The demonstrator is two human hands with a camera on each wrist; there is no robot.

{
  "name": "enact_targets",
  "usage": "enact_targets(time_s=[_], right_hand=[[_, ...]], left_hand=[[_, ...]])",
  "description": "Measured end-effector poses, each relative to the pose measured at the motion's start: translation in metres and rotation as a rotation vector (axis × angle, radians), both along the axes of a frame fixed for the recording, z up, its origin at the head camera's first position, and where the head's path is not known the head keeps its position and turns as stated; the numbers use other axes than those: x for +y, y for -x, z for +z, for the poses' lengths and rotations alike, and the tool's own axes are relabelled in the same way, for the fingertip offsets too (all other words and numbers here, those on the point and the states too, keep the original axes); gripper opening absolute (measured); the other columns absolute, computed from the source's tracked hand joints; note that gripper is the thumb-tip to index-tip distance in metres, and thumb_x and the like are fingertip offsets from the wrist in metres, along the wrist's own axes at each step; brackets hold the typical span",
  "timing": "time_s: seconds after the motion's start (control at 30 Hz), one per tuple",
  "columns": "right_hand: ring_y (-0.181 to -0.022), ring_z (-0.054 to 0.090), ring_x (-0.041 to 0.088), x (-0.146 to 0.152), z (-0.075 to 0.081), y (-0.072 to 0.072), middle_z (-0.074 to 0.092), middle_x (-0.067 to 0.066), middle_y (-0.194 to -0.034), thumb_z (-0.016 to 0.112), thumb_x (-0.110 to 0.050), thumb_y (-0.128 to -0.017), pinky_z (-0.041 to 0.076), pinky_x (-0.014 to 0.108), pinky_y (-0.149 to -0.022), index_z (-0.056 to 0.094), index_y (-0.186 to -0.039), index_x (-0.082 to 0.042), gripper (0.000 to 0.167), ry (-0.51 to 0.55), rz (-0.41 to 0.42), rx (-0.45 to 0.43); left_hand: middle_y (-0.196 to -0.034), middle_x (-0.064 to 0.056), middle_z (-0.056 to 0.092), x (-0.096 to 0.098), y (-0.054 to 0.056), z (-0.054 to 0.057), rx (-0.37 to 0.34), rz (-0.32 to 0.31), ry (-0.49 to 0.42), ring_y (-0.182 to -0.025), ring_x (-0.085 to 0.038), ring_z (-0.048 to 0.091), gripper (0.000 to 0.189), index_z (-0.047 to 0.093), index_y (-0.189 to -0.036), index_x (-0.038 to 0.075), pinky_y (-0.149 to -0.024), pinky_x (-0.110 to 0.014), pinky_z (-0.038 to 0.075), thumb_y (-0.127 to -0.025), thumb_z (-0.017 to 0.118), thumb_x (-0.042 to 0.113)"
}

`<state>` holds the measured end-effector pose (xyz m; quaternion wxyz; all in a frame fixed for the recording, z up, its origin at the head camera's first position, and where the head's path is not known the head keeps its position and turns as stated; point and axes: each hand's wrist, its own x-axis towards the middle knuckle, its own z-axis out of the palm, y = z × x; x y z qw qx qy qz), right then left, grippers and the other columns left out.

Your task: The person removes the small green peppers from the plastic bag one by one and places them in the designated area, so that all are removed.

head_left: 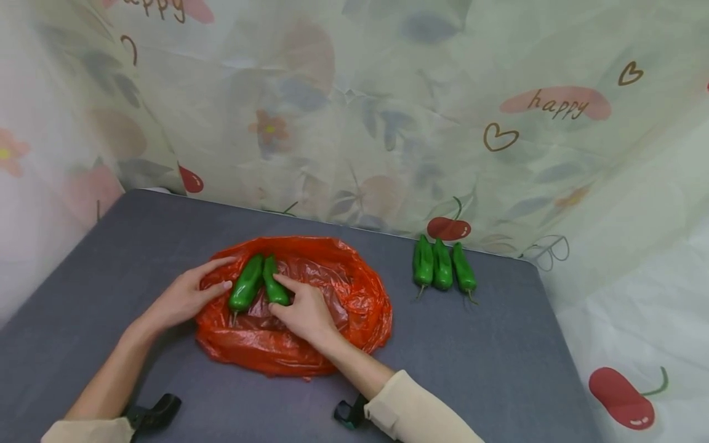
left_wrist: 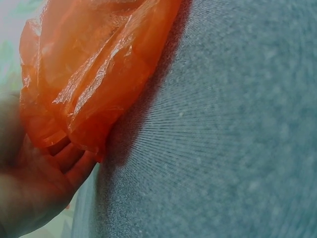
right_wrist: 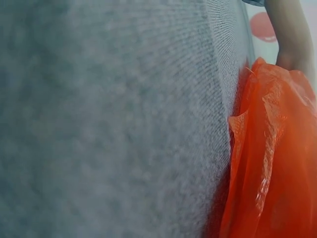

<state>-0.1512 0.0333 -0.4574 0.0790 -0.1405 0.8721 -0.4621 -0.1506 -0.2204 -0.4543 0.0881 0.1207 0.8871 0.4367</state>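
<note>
A red plastic bag (head_left: pixel 365 301) lies spread wide on the table, its rim standing up around two green peppers. My left hand (head_left: pixel 180 298) holds the bag's left rim, with the thumb over the inner side; in the left wrist view its fingers (left_wrist: pixel 74 161) pass behind the orange-red film. Inside the bag, my right hand (head_left: pixel 307 311) pinches the smaller green pepper (head_left: pixel 272 280) between thumb and index finger. Beside it on the left, a larger green pepper (head_left: pixel 246 283) lies slanted on the bag's floor. The right wrist view shows the bag (right_wrist: pixel 277 163) but not the right hand.
Three more green peppers, a left one (head_left: pixel 423 261), a middle one (head_left: pixel 442 264) and a right one (head_left: pixel 464 269), lie side by side near the back right edge of the grey table (head_left: pixel 498 351). A patterned curtain (head_left: pixel 354 123) hangs behind the table.
</note>
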Motion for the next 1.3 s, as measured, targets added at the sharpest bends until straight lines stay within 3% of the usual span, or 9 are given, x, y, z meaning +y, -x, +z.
enact_targets(time_s=[0.3,0.43,0.7,0.97,1.3], right_hand=[[-0.056,0.052,0.004,0.006,0.005,0.001,0.067,-0.002,-0.087,0.075,-0.011,-0.078,0.041,0.020,-0.050,0.067,-0.132,-0.023,0.055,0.042,-0.070,-0.049],[-0.055,0.052,0.005,0.011,0.008,0.000,0.068,-0.003,-0.084,0.074,-0.012,-0.080,0.040,0.020,-0.050,0.067,-0.132,-0.024,0.053,0.067,-0.077,-0.064],[-0.056,0.055,0.008,0.023,0.013,-0.003,0.069,0.002,-0.086,0.072,-0.009,-0.084,0.047,0.024,-0.053,0.065,-0.133,-0.027,0.054,0.197,-0.079,-0.158],[-0.072,0.062,0.010,0.036,0.014,-0.004,0.067,0.007,-0.109,0.073,-0.012,-0.085,0.051,0.027,-0.060,0.065,-0.133,-0.030,0.052,0.248,-0.058,-0.128],[-0.087,0.067,0.014,0.048,0.021,-0.006,0.063,-0.001,-0.131,0.075,-0.015,-0.089,0.053,0.025,-0.067,0.066,-0.132,-0.029,0.046,0.341,-0.081,-0.095]], left_hand=[[-0.136,-0.025,0.052,-0.001,0.000,0.001,-0.021,0.009,-0.021,-0.085,-0.022,0.060,0.057,0.040,-0.152,0.010,-0.070,-0.030,0.050,-0.102,0.056,0.034],[-0.133,-0.025,0.052,-0.001,0.001,0.000,-0.038,0.012,-0.045,-0.073,-0.019,0.060,0.057,0.040,-0.152,0.011,-0.062,-0.030,0.050,-0.102,0.057,0.033],[-0.135,-0.025,0.053,-0.001,0.001,-0.001,-0.024,0.002,-0.026,-0.082,-0.020,0.060,0.057,0.040,-0.152,0.010,-0.066,-0.029,0.049,-0.103,0.056,0.033],[-0.129,-0.024,0.054,-0.003,0.001,0.000,-0.052,0.003,-0.054,-0.064,-0.016,0.060,0.058,0.038,-0.153,0.011,-0.058,-0.031,0.049,-0.103,0.056,0.033],[-0.119,-0.022,0.058,-0.002,0.002,-0.001,-0.066,-0.001,-0.071,-0.057,-0.017,0.059,0.057,0.039,-0.152,0.010,-0.052,-0.032,0.049,-0.102,0.057,0.032]])
